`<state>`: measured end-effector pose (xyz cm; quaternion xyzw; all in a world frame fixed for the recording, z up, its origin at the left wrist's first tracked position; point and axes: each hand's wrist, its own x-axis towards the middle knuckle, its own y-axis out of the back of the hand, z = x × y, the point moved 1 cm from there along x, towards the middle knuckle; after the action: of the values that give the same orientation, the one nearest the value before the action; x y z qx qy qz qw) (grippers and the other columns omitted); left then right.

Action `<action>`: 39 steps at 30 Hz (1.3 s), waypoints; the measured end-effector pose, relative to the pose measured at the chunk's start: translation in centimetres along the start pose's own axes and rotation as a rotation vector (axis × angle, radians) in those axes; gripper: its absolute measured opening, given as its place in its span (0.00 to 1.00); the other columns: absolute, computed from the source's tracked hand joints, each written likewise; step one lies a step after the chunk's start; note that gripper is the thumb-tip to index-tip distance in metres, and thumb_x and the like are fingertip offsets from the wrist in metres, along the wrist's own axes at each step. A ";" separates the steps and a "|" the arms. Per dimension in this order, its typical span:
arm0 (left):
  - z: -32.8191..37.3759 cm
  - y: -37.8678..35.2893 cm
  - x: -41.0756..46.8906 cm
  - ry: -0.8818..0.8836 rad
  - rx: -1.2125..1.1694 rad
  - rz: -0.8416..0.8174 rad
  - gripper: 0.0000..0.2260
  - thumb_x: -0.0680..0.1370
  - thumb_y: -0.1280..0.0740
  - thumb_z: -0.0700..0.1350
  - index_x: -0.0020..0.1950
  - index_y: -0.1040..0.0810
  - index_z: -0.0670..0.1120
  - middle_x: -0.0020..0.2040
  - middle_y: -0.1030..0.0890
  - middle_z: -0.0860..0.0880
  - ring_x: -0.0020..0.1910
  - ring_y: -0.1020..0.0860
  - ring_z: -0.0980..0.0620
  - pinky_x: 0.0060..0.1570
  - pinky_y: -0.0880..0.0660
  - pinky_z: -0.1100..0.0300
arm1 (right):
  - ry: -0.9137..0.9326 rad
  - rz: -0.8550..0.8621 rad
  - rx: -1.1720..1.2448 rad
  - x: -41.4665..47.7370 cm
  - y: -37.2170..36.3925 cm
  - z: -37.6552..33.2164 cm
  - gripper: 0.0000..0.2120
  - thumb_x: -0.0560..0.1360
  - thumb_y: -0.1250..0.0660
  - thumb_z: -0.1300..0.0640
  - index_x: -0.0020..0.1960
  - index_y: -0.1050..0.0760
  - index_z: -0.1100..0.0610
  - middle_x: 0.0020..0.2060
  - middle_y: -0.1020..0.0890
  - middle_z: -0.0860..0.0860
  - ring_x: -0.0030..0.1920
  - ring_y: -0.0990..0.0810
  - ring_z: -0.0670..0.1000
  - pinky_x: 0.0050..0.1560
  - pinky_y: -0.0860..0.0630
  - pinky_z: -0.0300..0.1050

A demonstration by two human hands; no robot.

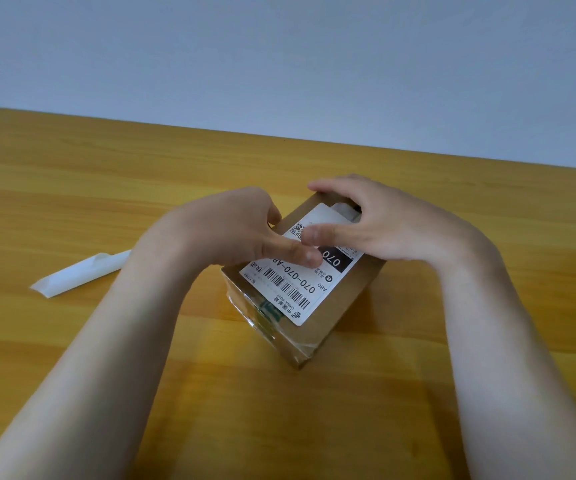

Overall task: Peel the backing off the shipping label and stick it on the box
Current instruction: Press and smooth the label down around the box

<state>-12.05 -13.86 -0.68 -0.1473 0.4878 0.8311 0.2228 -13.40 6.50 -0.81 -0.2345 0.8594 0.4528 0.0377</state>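
A small brown cardboard box [343,299] stands on the wooden table, turned at an angle. A white shipping label [288,292] with barcodes and "070-070" print lies flat on its top face. My left hand [231,226] rests at the box's left edge, its thumb pressing down on the label. My right hand [380,223] covers the far end of the box, thumb on the label and fingers curled over the far edge. The curled white backing sheet [78,271] lies on the table to the left, apart from both hands.
The wooden table [453,341] stretches all around the box. Its far edge meets a plain pale wall [279,64]. Clear tape wraps the box's near side.
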 end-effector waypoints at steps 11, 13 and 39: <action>0.2 -0.3 0.5 0.002 -0.035 0.022 0.21 0.69 0.24 0.67 0.43 0.12 0.49 0.37 0.12 0.52 0.41 0.13 0.48 0.44 0.20 0.51 | 0.007 -0.058 -0.004 0.2 -0.1 0.7 0.51 0.57 0.16 0.33 0.76 0.33 0.32 0.70 0.31 0.31 0.67 0.27 0.42 0.65 0.25 0.47; 0.1 -0.3 0.6 -0.002 -0.037 0.039 0.21 0.71 0.26 0.67 0.43 0.11 0.49 0.38 0.12 0.51 0.43 0.13 0.47 0.47 0.19 0.48 | 0.000 -0.048 0.008 0.2 -0.1 0.6 0.48 0.59 0.15 0.36 0.75 0.31 0.32 0.68 0.30 0.31 0.65 0.26 0.42 0.61 0.24 0.46; 1.7 -0.2 -2.3 0.052 -0.051 -0.058 0.35 0.78 0.36 0.67 0.83 0.42 0.61 0.72 0.24 0.55 0.41 0.11 0.44 0.49 0.16 0.52 | -0.160 0.167 -0.106 1.0 -0.9 0.9 0.31 0.73 0.37 0.24 0.68 0.26 0.41 0.61 0.18 0.47 0.57 0.19 0.53 0.58 0.22 0.54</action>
<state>-10.02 -12.78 1.04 -0.1886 0.4679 0.8322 0.2300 -14.05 6.41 -2.37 -0.1269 0.8451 0.5164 0.0557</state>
